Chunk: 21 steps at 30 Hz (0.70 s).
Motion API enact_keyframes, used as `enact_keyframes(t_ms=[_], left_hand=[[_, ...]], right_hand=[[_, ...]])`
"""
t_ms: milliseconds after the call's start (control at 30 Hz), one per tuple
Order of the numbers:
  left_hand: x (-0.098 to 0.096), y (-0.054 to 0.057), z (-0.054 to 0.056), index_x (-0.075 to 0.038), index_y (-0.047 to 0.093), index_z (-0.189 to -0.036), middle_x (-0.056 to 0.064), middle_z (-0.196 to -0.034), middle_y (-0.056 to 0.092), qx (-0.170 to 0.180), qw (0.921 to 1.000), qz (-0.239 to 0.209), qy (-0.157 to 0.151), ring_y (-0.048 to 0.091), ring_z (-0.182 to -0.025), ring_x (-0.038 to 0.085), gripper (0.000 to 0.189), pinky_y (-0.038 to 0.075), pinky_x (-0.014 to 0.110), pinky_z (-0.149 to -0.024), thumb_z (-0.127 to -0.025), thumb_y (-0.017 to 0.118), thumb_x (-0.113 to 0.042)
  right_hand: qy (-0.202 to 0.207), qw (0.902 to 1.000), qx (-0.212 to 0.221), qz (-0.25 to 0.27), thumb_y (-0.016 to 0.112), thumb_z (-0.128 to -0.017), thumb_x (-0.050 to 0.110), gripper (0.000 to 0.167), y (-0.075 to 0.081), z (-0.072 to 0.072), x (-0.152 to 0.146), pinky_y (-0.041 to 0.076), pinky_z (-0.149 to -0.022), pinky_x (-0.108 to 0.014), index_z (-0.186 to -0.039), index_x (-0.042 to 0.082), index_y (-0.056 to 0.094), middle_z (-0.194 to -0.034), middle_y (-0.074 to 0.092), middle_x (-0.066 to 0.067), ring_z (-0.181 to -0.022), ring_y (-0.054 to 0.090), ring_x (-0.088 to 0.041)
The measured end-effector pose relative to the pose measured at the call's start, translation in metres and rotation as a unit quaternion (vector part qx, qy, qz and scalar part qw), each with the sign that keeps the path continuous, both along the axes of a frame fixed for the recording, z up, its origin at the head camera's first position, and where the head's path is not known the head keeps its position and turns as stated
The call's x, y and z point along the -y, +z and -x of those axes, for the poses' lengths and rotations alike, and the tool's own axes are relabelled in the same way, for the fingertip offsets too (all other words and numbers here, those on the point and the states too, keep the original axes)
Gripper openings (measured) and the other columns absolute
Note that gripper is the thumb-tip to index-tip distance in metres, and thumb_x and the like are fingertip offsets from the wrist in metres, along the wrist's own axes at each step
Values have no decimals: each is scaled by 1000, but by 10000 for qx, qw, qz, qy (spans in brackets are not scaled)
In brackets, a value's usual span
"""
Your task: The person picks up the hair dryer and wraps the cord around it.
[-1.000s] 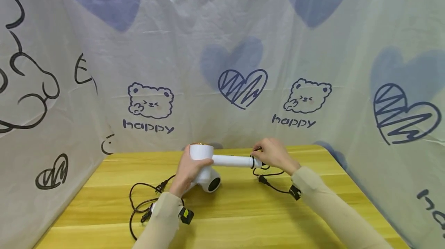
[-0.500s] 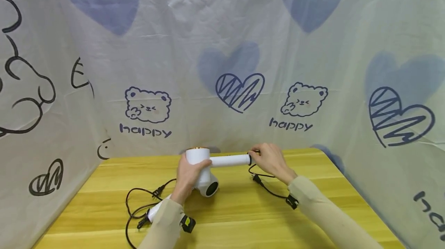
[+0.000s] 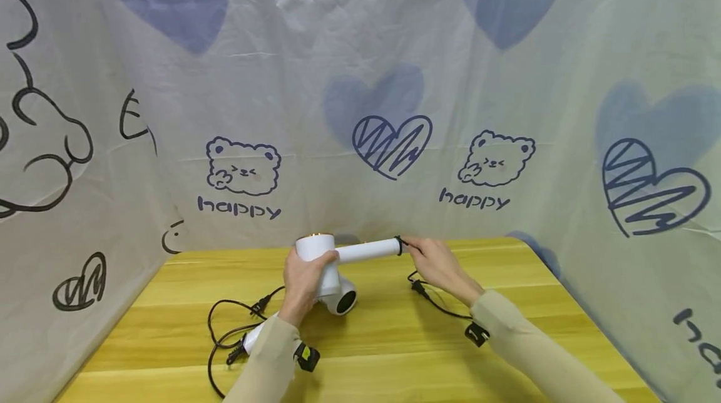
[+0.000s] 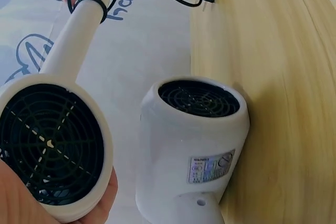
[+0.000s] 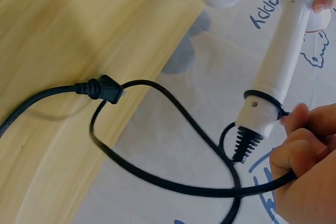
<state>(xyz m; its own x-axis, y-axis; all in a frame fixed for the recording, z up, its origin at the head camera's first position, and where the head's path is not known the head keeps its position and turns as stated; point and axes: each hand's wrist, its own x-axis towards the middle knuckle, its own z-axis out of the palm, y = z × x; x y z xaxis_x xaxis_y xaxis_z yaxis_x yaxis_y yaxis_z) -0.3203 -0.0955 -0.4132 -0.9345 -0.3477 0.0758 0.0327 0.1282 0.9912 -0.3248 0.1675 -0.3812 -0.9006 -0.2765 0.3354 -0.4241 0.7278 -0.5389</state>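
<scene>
My left hand grips a white hair dryer by its barrel, raised over the table with its handle pointing right. Its dark rear grille shows in the left wrist view. A turn of black cord circles the end of the handle. My right hand is just off that end, fingers curled, holding the cord. The cord's plug dangles below in a loose loop. A second white hair dryer lies on the table behind my left hand.
The second dryer's black cord coils on the wooden table at left, with a plug there. A printed cloth hangs along the back and sides. Black wrist cameras sit at both sleeves.
The handle has tilted up slightly at its right end. My right hand has shifted from over the handle end to just right of it, leaving the cord turn in sight. My left hand keeps its grip.
</scene>
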Motion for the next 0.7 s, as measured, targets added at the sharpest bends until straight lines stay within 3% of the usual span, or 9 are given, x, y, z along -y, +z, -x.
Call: enact_keyframes(t_ms=[133,267,400,533,600,700], left_hand=[[0,2,1,-6,50,-132,16,-118,58,-9,9998,-114,166,59,-97,30,72,55,37,-76,-72,82,-30],[2,2,2,-8,48,-135,15,-120,57,164,9984,-519,147,59,-97,30,76,55,36,-74,-74,82,-39],[5,2,3,-9,45,-138,16,-121,54,279,9937,-1085,-78,60,-93,30,78,56,36,-69,-77,81,-43],[8,4,4,-8,41,-138,17,-123,52,324,9880,-1450,-415,59,-95,29,73,57,37,-71,-79,78,-32],[10,5,4,-8,40,-138,17,-124,51,336,9889,-1364,-486,58,-96,29,73,56,37,-73,-79,78,-29],[11,6,5,-7,41,-138,17,-124,52,285,9922,-1117,-473,58,-97,29,73,56,36,-74,-79,78,-28]], right_hand=[[251,9996,-31,121,43,-102,10,38,-3,-2,-3,30,-41,-22,-138,6,55,-68,55,2,-45,33,-8],[687,9974,-78,207,44,-102,7,38,-7,-4,-9,34,-49,-21,-139,5,55,-76,61,6,-54,38,-7],[1131,9907,453,610,45,-104,10,35,-13,-4,-21,37,-54,-22,-137,5,57,-81,65,4,-60,44,-9],[1361,9814,966,947,46,-105,15,33,-16,-1,-33,43,-62,-21,-130,4,62,-82,68,-4,-68,54,-12],[1566,9768,1099,964,45,-105,15,33,-16,0,-39,47,-71,-19,-130,3,61,-86,70,-8,-77,60,-8],[1914,9656,1468,972,42,-106,14,35,-17,0,-45,45,-62,-16,-135,2,57,-100,72,-10,-67,53,-3]])
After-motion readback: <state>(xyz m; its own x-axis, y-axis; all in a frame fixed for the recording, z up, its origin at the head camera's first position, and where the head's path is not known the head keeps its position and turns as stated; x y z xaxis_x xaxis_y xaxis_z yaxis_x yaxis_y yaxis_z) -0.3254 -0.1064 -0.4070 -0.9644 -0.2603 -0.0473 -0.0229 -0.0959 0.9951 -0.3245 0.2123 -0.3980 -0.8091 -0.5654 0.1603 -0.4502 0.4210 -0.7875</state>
